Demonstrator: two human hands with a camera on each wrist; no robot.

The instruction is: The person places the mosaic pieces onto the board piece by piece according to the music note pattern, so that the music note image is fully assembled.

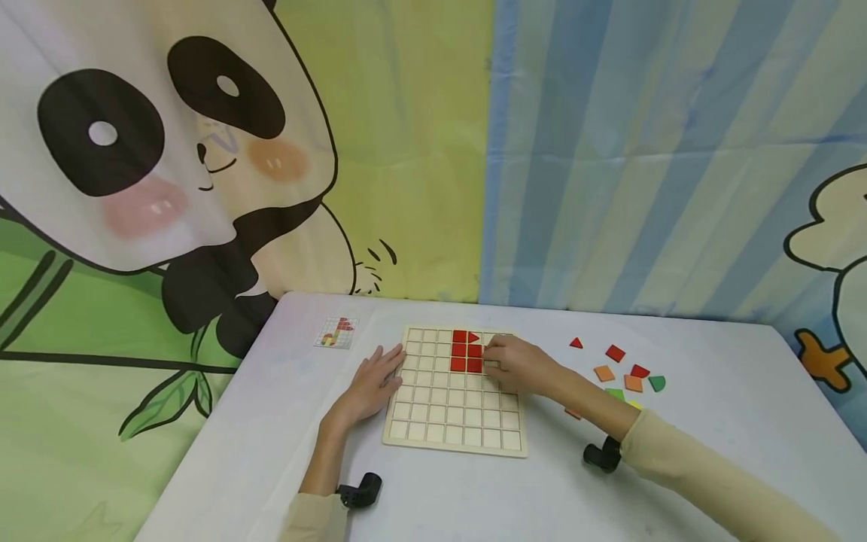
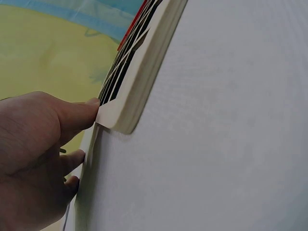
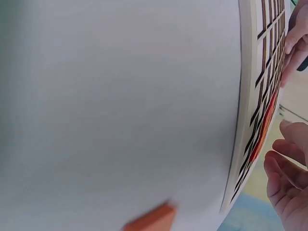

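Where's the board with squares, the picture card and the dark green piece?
Board (image 1: pixel 437 414), head view: bare lower squares.
Picture card (image 1: pixel 336 332), head view: its middle.
Dark green piece (image 1: pixel 657 383), head view: its middle.

Head view bright, even, diffuse light — soft, faint shadows on white tabletop (image 1: pixel 447 497); left wrist dimmer, greyish; wooden grid board (image 3: pixel 249 62) bows in right wrist — orange tile (image 3: pixel 153 220) blurred at frame bottom

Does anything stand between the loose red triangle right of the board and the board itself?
No other loose piece does in the head view: white tabletop lies between the red triangle and the grid board. The right hand, though, reaches over the board's right edge, partly covering the side facing the triangle.
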